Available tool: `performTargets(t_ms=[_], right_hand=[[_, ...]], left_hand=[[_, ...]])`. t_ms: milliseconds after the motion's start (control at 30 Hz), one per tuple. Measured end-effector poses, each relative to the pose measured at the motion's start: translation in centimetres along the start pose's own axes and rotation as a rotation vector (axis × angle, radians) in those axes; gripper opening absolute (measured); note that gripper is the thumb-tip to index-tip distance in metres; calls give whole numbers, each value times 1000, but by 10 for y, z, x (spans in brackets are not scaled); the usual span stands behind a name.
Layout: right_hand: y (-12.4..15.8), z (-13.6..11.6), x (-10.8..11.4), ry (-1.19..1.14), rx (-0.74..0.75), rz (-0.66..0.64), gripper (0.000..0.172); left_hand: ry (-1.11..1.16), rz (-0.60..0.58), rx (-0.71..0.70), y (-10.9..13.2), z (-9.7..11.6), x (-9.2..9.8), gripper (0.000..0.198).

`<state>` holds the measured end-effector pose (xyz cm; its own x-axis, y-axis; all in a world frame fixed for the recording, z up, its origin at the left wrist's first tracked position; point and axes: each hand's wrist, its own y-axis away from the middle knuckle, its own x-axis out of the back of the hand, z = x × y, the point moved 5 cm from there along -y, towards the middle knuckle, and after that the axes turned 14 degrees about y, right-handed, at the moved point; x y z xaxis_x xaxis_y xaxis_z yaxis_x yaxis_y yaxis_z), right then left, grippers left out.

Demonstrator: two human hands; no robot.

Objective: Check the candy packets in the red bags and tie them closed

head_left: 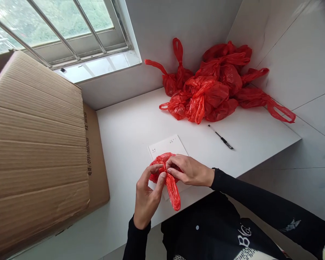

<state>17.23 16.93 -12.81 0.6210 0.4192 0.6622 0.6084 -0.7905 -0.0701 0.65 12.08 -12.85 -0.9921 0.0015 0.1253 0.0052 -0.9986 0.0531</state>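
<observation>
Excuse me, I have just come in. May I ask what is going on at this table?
A person is handling a red plastic bag with both hands: the left hand and right hand have their fingers at its gathered part, and a loop hangs toward the person. Under it, a sheet of paper lies on the white table. Farther back is a pile of red bags, with a pen in front. A cardboard box stands at the left.

There's 1 L hand (148,195) & 1 R hand (191,170), 1 held bag (173,193), several piled bags (208,99) (exact no. unclear), 1 pen (222,139), 1 pc. of paper (168,145), 1 cardboard box (40,144), 1 surface (130,130), 2 sleeves (243,191), & 1 window (63,20) w/ 3 bars (53,30).
</observation>
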Motion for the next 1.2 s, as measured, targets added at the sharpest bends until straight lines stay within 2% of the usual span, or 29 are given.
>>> performTargets(t_ms=[300,600,800,867,1000,1200], right_hand=[[-2,5,-7,146,44,-55,10],[4,7,-15,333,78,-5,10],[4,4,-9,424,133,-5,8],[3,3,-8,442,155,-1,7],[1,2,-7,431,181,15,7],[-2,3,-7,381,182,1,7]], left_hand=[[19,-21,-77,-1,-5,-10,16],[45,18,-77,0,-5,-11,16],[-81,-171,-58,-4,6,-13,15],[-125,-193,-45,-5,7,-12,12],[-163,-190,-62,-8,5,-10,5],[-131,-119,-91,-8,-7,-6,10]])
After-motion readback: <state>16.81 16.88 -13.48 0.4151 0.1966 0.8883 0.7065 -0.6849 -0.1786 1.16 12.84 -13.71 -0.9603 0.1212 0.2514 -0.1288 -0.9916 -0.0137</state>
